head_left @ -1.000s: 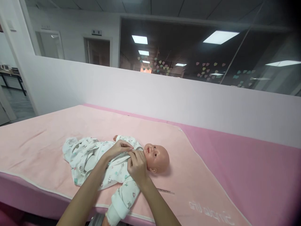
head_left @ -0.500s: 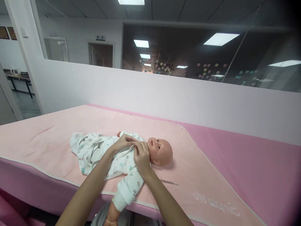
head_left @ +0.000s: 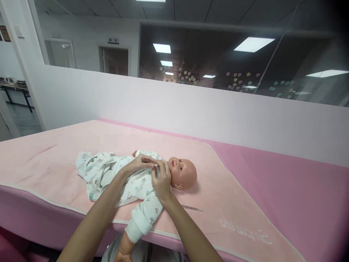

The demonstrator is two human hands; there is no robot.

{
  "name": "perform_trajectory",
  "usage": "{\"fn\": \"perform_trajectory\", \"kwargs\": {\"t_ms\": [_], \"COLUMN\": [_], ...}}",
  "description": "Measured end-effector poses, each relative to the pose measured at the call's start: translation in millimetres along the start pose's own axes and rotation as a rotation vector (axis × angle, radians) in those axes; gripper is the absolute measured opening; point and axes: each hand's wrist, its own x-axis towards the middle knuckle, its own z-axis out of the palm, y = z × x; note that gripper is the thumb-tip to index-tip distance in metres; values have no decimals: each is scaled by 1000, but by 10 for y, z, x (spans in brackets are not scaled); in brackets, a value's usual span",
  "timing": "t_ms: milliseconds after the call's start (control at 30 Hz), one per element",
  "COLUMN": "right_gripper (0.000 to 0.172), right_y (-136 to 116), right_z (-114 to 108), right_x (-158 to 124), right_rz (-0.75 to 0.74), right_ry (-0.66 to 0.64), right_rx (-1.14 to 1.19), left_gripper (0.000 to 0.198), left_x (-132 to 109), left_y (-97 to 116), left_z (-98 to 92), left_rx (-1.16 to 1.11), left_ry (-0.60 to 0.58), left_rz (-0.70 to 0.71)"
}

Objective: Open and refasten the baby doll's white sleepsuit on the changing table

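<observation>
A baby doll (head_left: 183, 174) lies on its back with its head to the right. It wears a white printed baby romper (head_left: 137, 187), which is bunched toward the legs. At the chest, just below the doll's chin, my left hand (head_left: 140, 163) and my right hand (head_left: 163, 180) meet with fingertips close together. Both pinch the romper's front edge, and a small whitish bit shows between the fingers. One doll arm, its sleeve cuff folded back, hangs over the near edge between my forearms. My right forearm partly covers a thin clear stick, perhaps a thermometer (head_left: 193, 208).
A peach mat (head_left: 218, 196) with pale lettering covers the pink padded table (head_left: 308, 182). Behind it rises a low white wall (head_left: 191, 105) with dark glass above. A doorway and a desk (head_left: 16, 89) are at the far left.
My right hand has turned slightly and its fingers have bunched tighter at the romper's front edge. The view has shifted a little, so everything sits slightly further left.
</observation>
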Motion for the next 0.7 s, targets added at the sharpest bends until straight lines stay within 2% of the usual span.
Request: {"fn": "perform_trajectory", "kwargs": {"t_ms": [100, 300, 467, 700], "right_gripper": [20, 17, 20, 19], "right_y": [-22, -49, -42, -16], "right_z": [-9, -21, -23, -9], "right_x": [14, 41, 42, 32], "right_rz": [30, 66, 76, 82], "right_ry": [23, 49, 21, -25], "right_rx": [27, 65, 65, 50], "left_gripper": [35, 29, 29, 27], "left_x": [-9, 7, 7, 2], "left_y": [-25, -80, -105, -80], "left_z": [-29, -35, -34, -19], "left_rx": [-18, 1, -19, -25], "left_ry": [-28, 68, 126, 66], "left_rz": [-31, -40, -19, 13]}}
